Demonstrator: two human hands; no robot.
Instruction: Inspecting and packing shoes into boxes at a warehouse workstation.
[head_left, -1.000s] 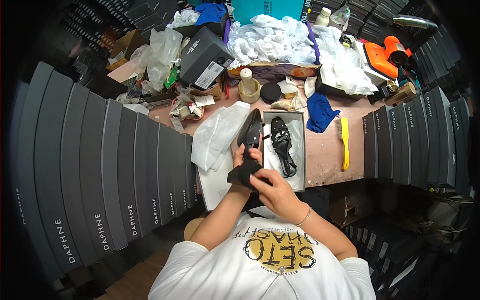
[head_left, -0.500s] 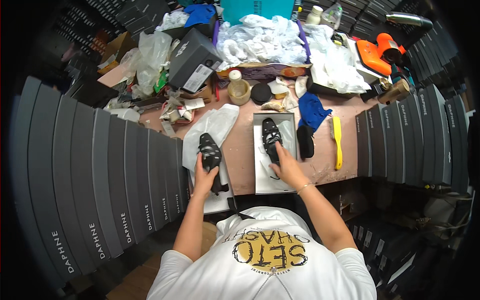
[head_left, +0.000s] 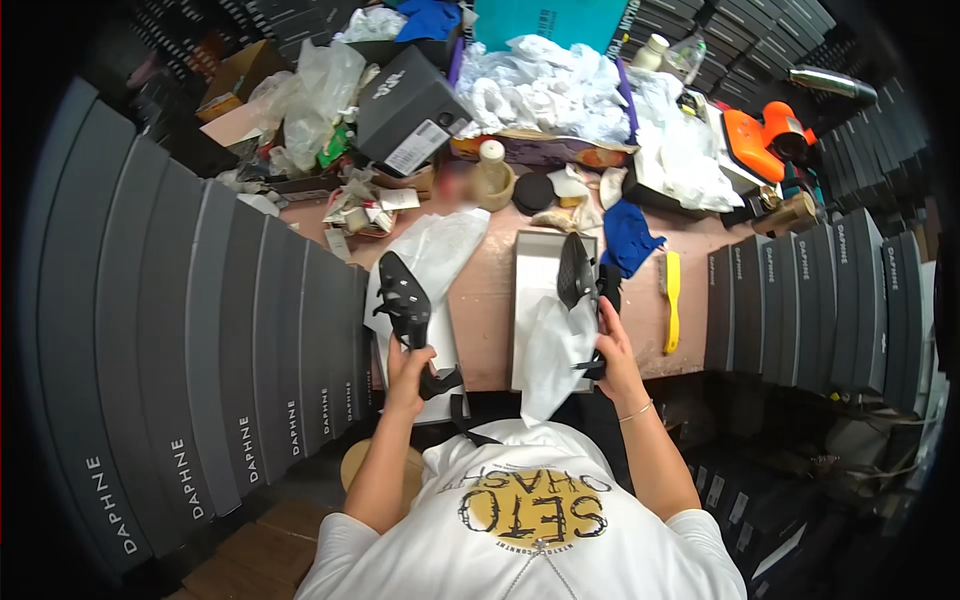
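A black strappy shoe point(head_left: 403, 298) is in my left hand point(head_left: 407, 378), gripped near the heel and tilted with its toe pointing away. My right hand point(head_left: 618, 352) is closed round a second black shoe point(head_left: 576, 272), raised on edge with its sole facing left. White tissue paper point(head_left: 556, 345) hangs beside this shoe, over the open box point(head_left: 530, 262) and past its near edge; whether my fingers pinch it, I cannot tell. Under my left hand lies another pale open box part point(head_left: 443, 345), with a white wrapping sheet point(head_left: 440, 245) spread beyond it.
Dark shoe boxes line the left point(head_left: 200, 340) and right point(head_left: 815, 290) sides. On the table lie a yellow brush point(head_left: 673, 305) and blue cloth point(head_left: 628, 235). A bottle point(head_left: 491, 172), a tilted dark box point(head_left: 412, 115) and a carton of crumpled paper point(head_left: 540, 90) stand behind.
My right hand has lifted its shoe from the box and turned it sole-left; tissue paper has come up beside it. My left hand has tilted its shoe over to the left.
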